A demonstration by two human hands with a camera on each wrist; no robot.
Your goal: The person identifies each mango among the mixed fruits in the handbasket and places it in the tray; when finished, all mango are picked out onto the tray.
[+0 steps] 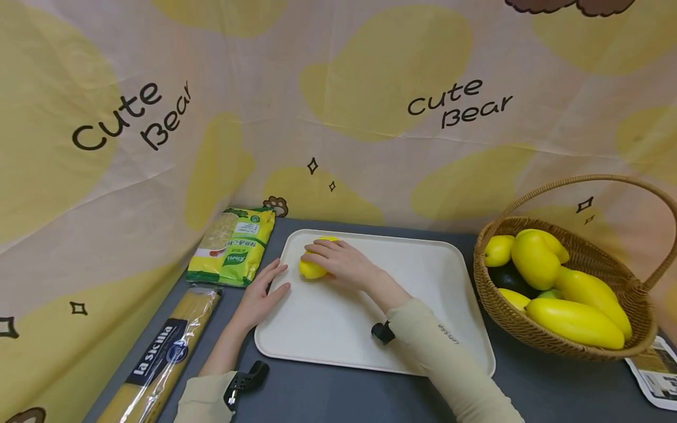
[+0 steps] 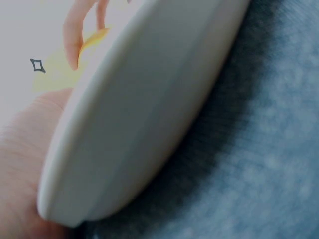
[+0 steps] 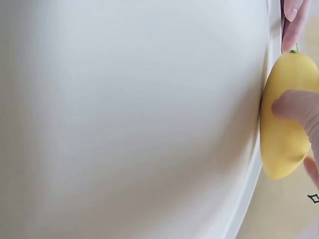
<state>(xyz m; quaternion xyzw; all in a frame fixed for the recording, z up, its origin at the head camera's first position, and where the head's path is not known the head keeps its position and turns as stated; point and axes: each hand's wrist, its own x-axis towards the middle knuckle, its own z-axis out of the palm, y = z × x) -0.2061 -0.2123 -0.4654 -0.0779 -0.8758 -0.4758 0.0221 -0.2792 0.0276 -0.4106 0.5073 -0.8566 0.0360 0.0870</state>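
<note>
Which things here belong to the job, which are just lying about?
In use:
yellow fruit, held by right hand
white tray, left hand at its edge
possibly wicker basket

Seemingly lying about:
Knorr packet
La Sicilia packet
printed item, right edge

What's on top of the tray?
Yellow fruit in the right grip, near the far left corner; left grip at the left edge. In the head view, right grip and sleeve hide part of the tray; the patch beneath the fruit is covered.
</note>
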